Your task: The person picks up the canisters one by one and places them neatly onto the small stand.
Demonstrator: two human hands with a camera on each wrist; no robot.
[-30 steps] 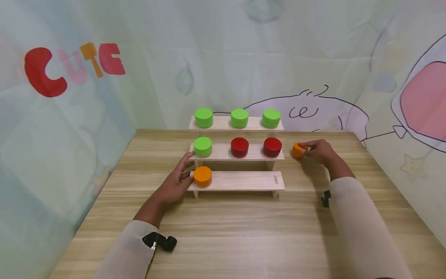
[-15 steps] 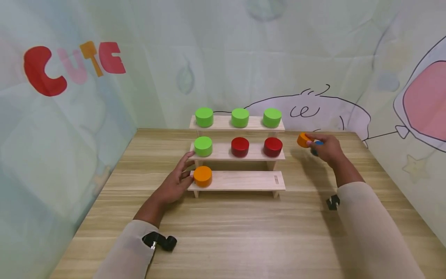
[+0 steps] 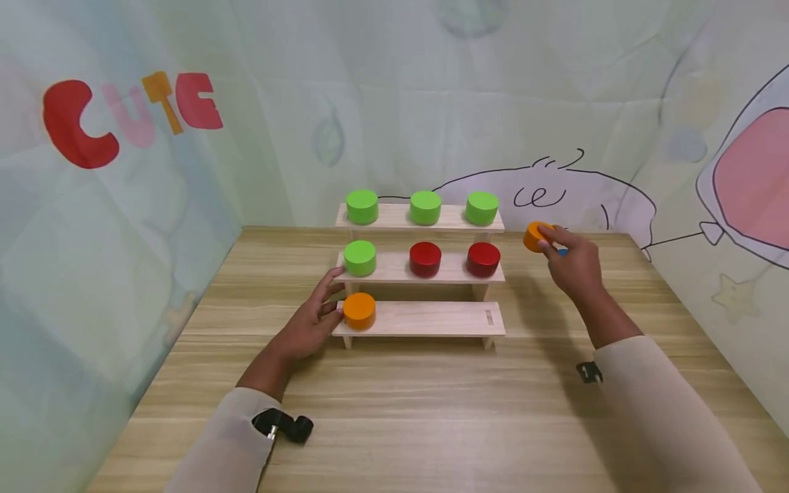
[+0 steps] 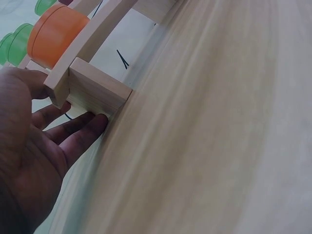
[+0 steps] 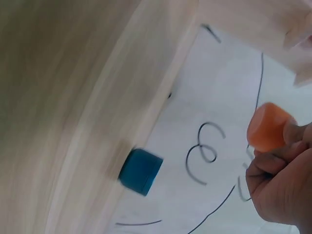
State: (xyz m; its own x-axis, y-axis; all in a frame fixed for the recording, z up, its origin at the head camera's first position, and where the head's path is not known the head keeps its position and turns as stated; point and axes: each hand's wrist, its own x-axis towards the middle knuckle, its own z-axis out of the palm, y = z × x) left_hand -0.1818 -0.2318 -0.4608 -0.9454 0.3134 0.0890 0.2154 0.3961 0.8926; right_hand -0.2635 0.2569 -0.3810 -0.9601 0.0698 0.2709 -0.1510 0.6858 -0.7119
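Note:
My right hand (image 3: 576,267) pinches an orange disc (image 3: 536,237) between thumb and fingers, raised above the table to the right of a three-tier wooden rack (image 3: 431,320). The right wrist view shows the held disc (image 5: 267,127) tilted. My left hand (image 3: 306,329) touches the rack's left end; in the left wrist view its fingers (image 4: 87,130) extend against the lowest tier's leg. Another orange disc (image 3: 359,311) sits at the left of the bottom tier. The middle tier bears a green disc (image 3: 360,258) and two red discs (image 3: 425,259). Three green discs (image 3: 425,208) line the top tier.
Behind my right hand a blue disc (image 5: 141,171) stands on the wooden table (image 3: 407,411), mostly hidden in the head view. A printed cloth backdrop (image 3: 277,137) rises at the table's back and sides. Small black wrist mounts (image 3: 283,426) sit on the sleeves.
My right hand has lifted the orange disc off the table, and it now hangs higher. The blue disc has come into sight behind that hand. The left hand stays in place.

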